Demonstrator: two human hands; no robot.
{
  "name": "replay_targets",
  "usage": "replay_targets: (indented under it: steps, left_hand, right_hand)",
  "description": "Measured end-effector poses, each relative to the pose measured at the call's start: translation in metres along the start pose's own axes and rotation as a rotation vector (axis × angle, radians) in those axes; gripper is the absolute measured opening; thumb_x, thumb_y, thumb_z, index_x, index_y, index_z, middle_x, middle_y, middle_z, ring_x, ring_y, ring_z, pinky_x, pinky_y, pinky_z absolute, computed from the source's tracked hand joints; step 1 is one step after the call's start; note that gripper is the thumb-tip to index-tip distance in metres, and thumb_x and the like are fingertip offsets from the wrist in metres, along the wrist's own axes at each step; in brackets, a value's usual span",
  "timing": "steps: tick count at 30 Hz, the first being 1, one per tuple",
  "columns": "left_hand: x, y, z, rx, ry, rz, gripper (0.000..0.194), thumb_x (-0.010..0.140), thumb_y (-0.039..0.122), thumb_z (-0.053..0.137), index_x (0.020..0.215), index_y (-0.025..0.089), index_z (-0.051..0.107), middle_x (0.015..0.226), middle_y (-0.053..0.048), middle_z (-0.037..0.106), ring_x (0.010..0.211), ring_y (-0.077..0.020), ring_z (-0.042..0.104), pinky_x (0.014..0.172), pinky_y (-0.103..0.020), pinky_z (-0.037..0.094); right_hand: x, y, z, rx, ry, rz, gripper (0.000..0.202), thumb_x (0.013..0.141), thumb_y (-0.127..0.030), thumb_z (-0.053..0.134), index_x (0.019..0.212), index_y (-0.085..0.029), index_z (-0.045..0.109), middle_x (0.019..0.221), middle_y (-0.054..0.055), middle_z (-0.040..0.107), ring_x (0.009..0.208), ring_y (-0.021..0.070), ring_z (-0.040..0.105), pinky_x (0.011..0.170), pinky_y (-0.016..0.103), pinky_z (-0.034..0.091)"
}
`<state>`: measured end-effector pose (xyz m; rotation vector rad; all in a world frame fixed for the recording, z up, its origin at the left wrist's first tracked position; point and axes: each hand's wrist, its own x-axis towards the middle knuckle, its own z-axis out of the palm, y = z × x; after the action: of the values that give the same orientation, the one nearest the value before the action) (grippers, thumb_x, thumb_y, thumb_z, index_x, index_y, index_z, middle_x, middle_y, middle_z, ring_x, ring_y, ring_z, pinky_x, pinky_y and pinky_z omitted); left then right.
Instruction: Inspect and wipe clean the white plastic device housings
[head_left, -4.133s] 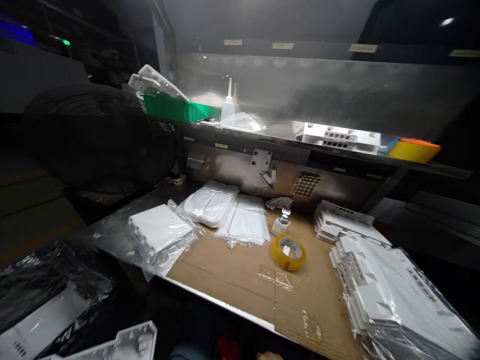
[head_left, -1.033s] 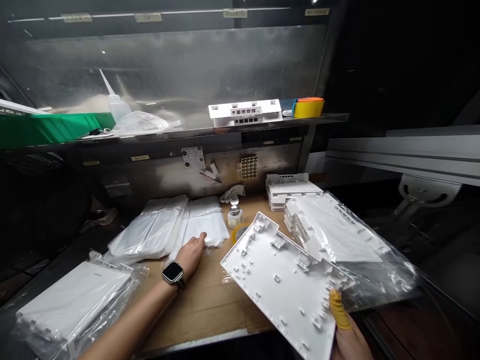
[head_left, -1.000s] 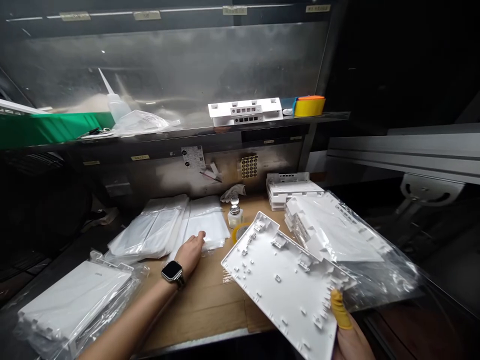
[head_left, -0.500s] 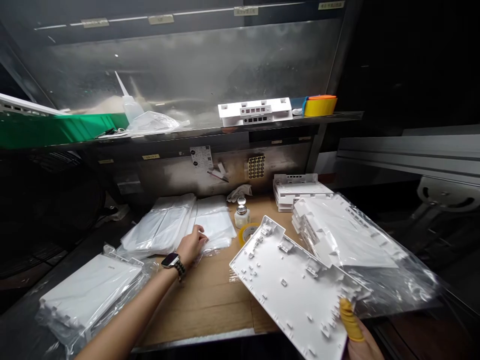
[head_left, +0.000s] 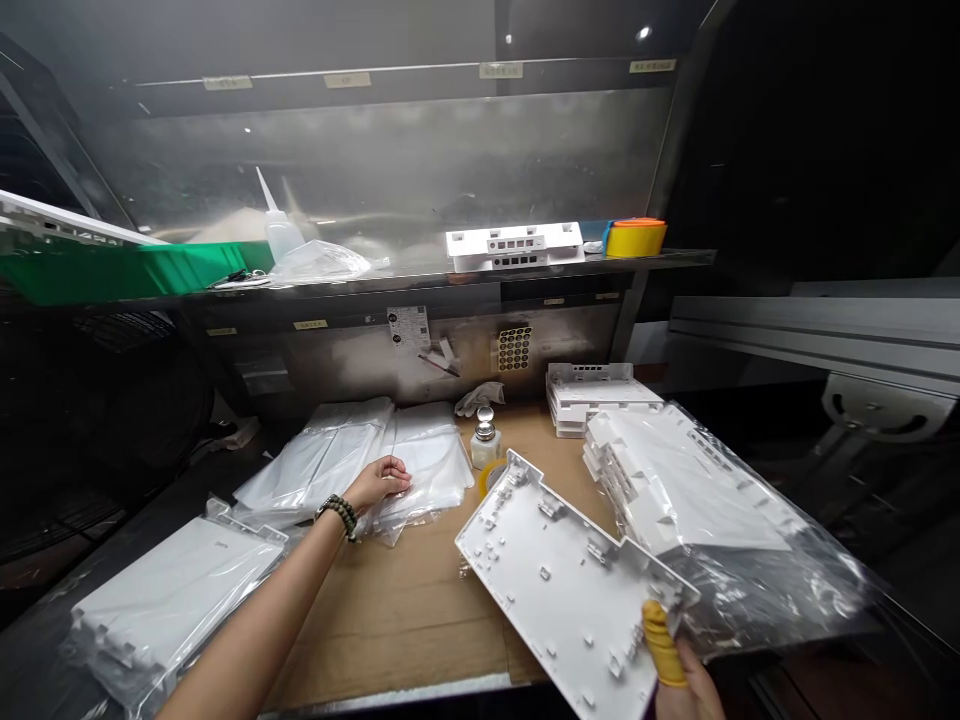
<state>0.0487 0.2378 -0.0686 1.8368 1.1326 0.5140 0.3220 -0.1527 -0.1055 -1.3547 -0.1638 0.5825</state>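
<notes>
My right hand (head_left: 675, 665), with a yellow cover on the thumb, grips a white plastic housing panel (head_left: 570, 590) by its lower right corner. The panel is tilted, its inner side with small clips facing up. My left hand (head_left: 381, 480) is at the near part of a stack of clear plastic bags (head_left: 427, 450), thumb and fingers pinched together at a bag's edge. A second pile of bags (head_left: 322, 455) lies left of it.
Bagged white panels (head_left: 180, 580) lie at the left, more (head_left: 675, 480) at the right. A pump bottle (head_left: 486, 445) and yellow tape roll (head_left: 489, 478) stand mid-table. The shelf above holds a green bin (head_left: 142, 270) and white housings (head_left: 517, 247).
My left hand has turned and its fingers have closed at the bag's edge, whose near corner is now lifted or shifted. The panel in my right hand has moved slightly left.
</notes>
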Motion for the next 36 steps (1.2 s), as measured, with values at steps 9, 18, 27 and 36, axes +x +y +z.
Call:
replay_targets:
  steps: [9,18,27,36]
  left_hand:
    - [0.003,0.023,0.019,0.377,0.074,0.206,0.026,0.094,0.035,0.069,0.111,0.016,0.065,0.11,-0.006,0.068,0.091,-0.0199,0.067,0.08,-0.04,0.06]
    - [-0.004,0.055,-0.007,0.667,0.163,0.328,0.022,0.096,0.032,0.065,0.116,0.021,0.067,0.141,-0.01,0.059,0.121,-0.0273,0.059,0.102,-0.052,0.052]
    - [-0.001,0.088,-0.004,0.66,0.09,0.384,0.05,0.095,0.024,0.066,0.143,0.028,0.053,0.152,-0.012,0.05,0.112,-0.0265,0.064,0.096,-0.051,0.057]
    - [-0.008,0.113,0.011,0.429,0.1,0.445,0.041,0.097,0.026,0.061,0.137,0.019,0.058,0.123,-0.01,0.07,0.078,-0.0168,0.067,0.066,-0.033,0.057]
  right_hand:
    - [-0.033,-0.015,0.143,-0.144,-0.36,-0.464,0.05,0.097,-0.055,0.053,0.13,-0.021,0.069,0.127,0.015,0.074,0.13,0.03,0.063,0.111,0.045,0.049]
    - [-0.027,0.008,0.159,-0.262,-0.367,-0.72,0.048,0.105,-0.035,0.045,0.151,-0.024,0.05,0.14,0.013,0.067,0.126,0.0256,0.067,0.103,0.039,0.056]
    - [-0.032,0.019,0.156,-0.154,-0.257,-0.599,0.048,0.103,-0.045,0.047,0.14,-0.018,0.062,0.127,0.018,0.074,0.124,0.0304,0.068,0.102,0.042,0.057]
    - [-0.04,0.042,0.152,-0.225,-0.381,-0.728,0.045,0.105,-0.033,0.041,0.144,-0.019,0.06,0.123,0.016,0.076,0.126,0.0297,0.067,0.105,0.043,0.055]
